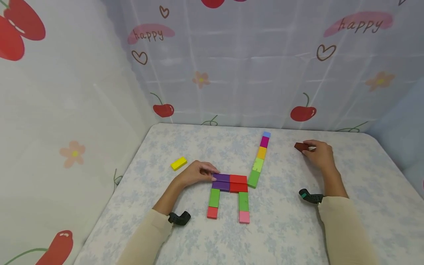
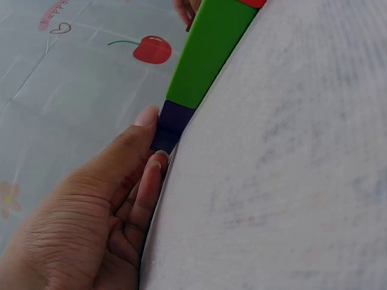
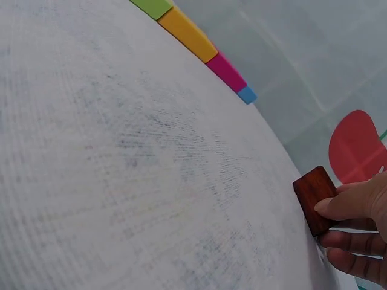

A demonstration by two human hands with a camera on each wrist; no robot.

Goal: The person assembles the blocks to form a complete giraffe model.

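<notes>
At the left end of a flat layout of blocks, my left hand point(image 1: 195, 173) has thumb and fingertips around the end of a purple block point(image 1: 221, 177). A second purple block point(image 1: 220, 186) lies along its near side, and red blocks point(image 1: 238, 179) adjoin both on the right. Off to the right, my right hand point(image 1: 320, 154) pinches a dark brown wooden block point(image 3: 315, 196) between thumb and fingers, near the tabletop. In the left wrist view, the thumb point(image 2: 130, 142) and fingertips meet the dark purple end beside a green block point(image 2: 208, 57).
Two legs of blocks, a green and red one point(image 1: 214, 198) and a green and pink one point(image 1: 243, 202), extend toward me. A slanted row of green, orange, magenta and blue blocks point(image 1: 261, 152) runs away. A yellow block point(image 1: 179, 163) lies at left. Patterned sheeting point(image 1: 232, 73) stands behind.
</notes>
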